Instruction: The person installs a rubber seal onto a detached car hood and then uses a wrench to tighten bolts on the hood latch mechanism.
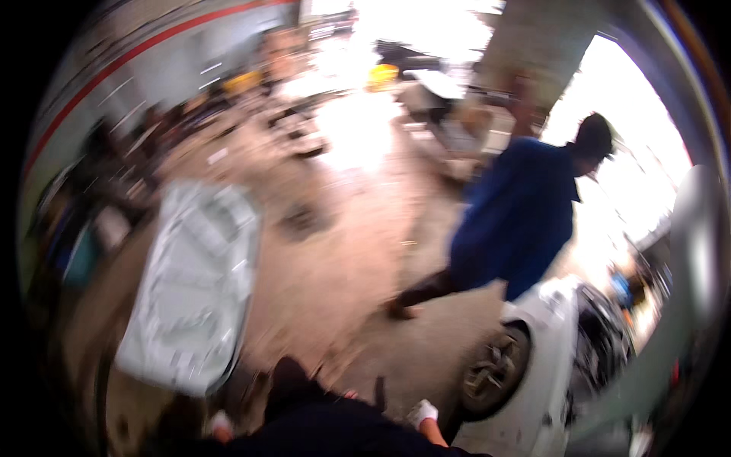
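Note:
My right hand [425, 413], in what looks like a white glove, hangs low near the front wheel [495, 371] of a light-coloured car [533, 381]. At the lower edge, only a small pale part of my left hand [221, 423] shows, just below a large whitish panel [190, 293]. The panel has a raised rim and moulded recesses, like a car body part. Neither hand visibly touches the car or the panel. Motion blur smears the fingers of both hands, so whether they hold anything is unclear.
A person in a blue top [518, 213] strides on the right, between me and a bright doorway. The car's engine bay [598, 343] is exposed. Blurred parts [114, 183] line the left wall. A yellow container [383, 77] stands far back, beside other clutter.

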Demonstrator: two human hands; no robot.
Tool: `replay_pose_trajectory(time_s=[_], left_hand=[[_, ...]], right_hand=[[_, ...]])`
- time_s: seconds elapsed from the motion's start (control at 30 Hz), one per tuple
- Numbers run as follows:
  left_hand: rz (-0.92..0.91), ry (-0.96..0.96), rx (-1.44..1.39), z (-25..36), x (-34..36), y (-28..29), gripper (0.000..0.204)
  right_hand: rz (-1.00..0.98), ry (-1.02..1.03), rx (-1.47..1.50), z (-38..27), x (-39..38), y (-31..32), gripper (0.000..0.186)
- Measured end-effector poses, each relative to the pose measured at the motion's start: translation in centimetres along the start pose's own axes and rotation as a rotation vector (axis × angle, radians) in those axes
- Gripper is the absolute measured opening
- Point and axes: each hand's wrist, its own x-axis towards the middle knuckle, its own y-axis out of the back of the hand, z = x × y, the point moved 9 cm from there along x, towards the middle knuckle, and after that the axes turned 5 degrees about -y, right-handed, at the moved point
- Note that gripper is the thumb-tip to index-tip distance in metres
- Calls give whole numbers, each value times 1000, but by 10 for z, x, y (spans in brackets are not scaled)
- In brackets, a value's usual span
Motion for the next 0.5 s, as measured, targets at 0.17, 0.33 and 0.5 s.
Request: replay_pose_trajectory(time_s=[0.17,0.33,0.5], left_hand=[[-6,-375,-112,303,138,139,32],[-120,-592,184,510,216,268,31],[-53,-514,564,591,301,441,31]], right_hand=[[263,-41,-687,-26,38,33,40],[228,-213,-79,11,29,29,49],[340,-21,528,-19,-74,-77,29]])
